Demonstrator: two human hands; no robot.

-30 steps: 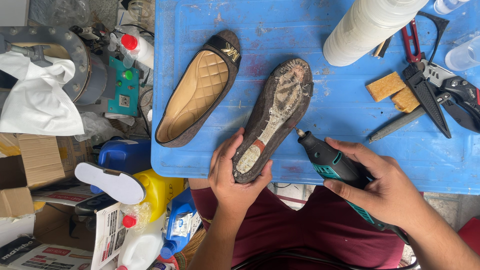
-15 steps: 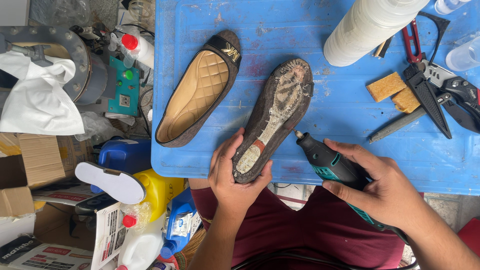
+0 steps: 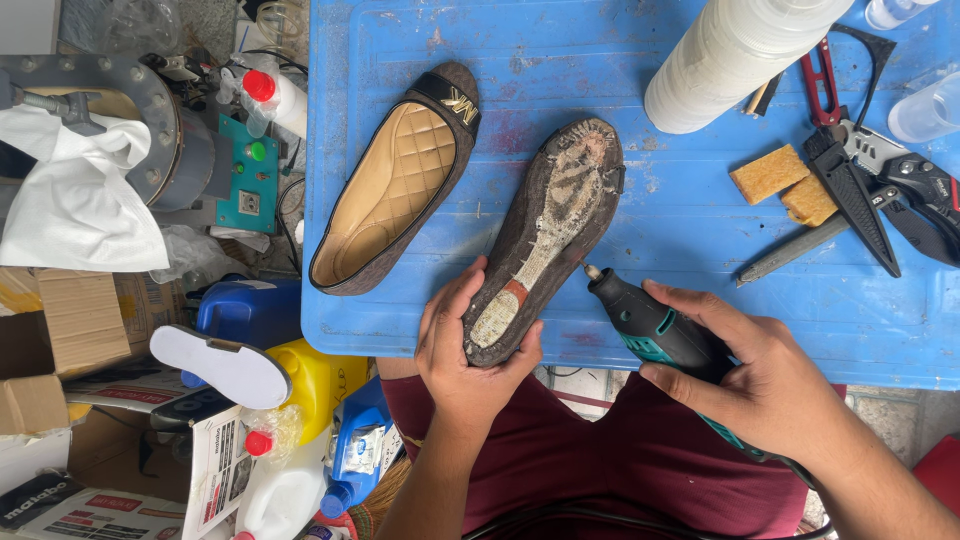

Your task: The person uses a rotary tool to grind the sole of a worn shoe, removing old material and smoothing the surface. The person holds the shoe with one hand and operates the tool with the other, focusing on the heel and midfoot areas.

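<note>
Upturned shoe (image 3: 548, 238): left hand (image 3: 470, 350) gripping its heel; right hand (image 3: 770, 385) clasping rotary tool (image 3: 655, 325). Bit, seemingly clear, is risking skidding onto fingers.

Two bare forearms are seen ending in the left hand (image 3: 465, 365) and the right hand (image 3: 775, 395), no sleeves, rings or watch being worn, while the lap below is covered by dark maroon cloth (image 3: 560, 460).
</note>
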